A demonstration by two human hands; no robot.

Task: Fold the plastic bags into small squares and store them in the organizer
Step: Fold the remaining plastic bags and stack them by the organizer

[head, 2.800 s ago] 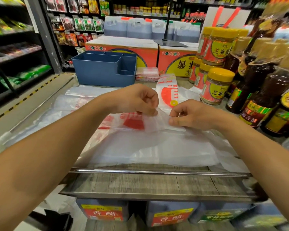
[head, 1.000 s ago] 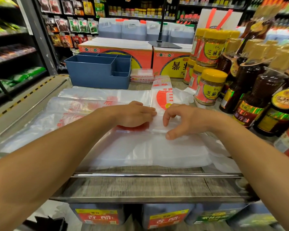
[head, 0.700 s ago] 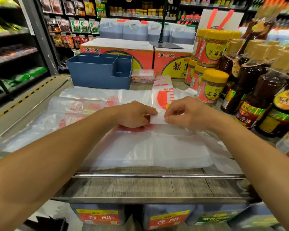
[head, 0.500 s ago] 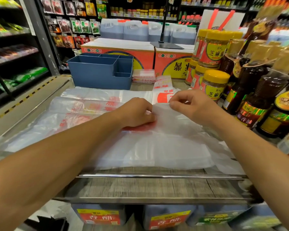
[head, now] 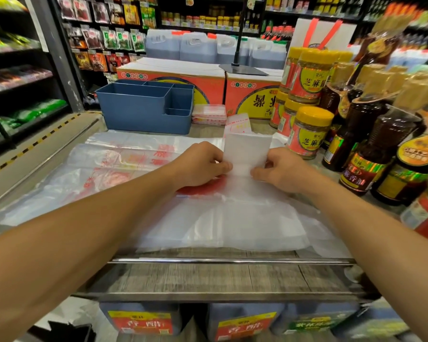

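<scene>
From the blue organizer (head: 143, 107) waiting empty at upper left down to the folded plastic bag (head: 246, 150) at centre frame, we have just flipped its white flap upright, left hand (head: 200, 164) and right hand (head: 279, 169) pinching its lower corners, so another fold comes next.

A grocery shop is being shown: packaged goods are being displayed on shelves (head: 104, 38), sauce jars (head: 309, 133) and oil bottles (head: 371, 154) are being stacked beside a counter (head: 208, 277), jugs (head: 198, 49) behind cartons (head: 173, 77).
</scene>
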